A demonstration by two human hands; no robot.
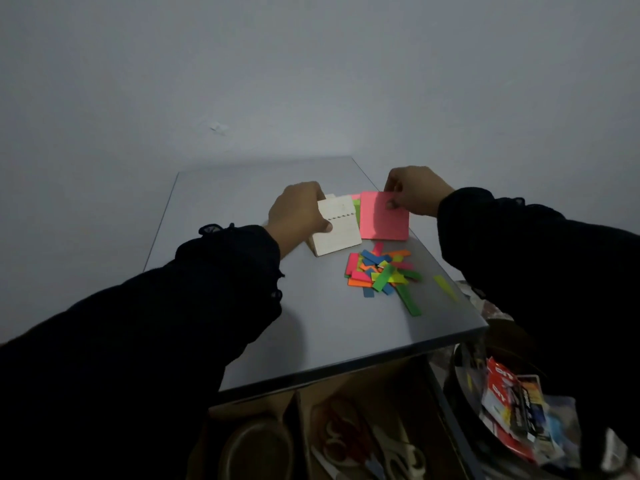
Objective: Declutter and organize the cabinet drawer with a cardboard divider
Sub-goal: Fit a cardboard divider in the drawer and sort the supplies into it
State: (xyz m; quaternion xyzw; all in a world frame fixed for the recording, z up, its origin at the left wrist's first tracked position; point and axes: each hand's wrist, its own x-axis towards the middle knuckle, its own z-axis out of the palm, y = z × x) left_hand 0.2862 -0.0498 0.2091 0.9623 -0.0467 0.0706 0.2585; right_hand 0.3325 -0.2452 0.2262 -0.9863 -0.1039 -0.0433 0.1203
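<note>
Both of my arms reach forward over the grey cabinet top (242,306), dark sleeves running up from the lower corners of the head view. My left hand (298,213) sits knuckles-up, fingers curled over the far edge of a cream notepad (341,225) and thumb pressed on its near face beside a row of small dark holes, so it grips the pad tilted up off the surface. Just right of it, my right hand (415,190) pinches the upper right corner of a pink sticky-note pad (382,216) between thumb and fingers, wrist bent down, and the pad stands tilted with its lower edge at the cabinet top. A sliver of green paper (356,206) shows between the two pads.

Near the pads, towards me, a loose heap of coloured paper strips (382,271) in pink, orange, blue, green and yellow lies on the top, with one yellow strip (445,285) apart by the right edge.

Below the front edge, the open drawer (446,420) holds a cardboard divider (294,420) standing upright, a roll of tape (256,448) left of it, and red-handled scissors (341,438) and white-handled scissors (403,455) right of it. Further right a dark container (464,372) holds red and white packets (512,403).
</note>
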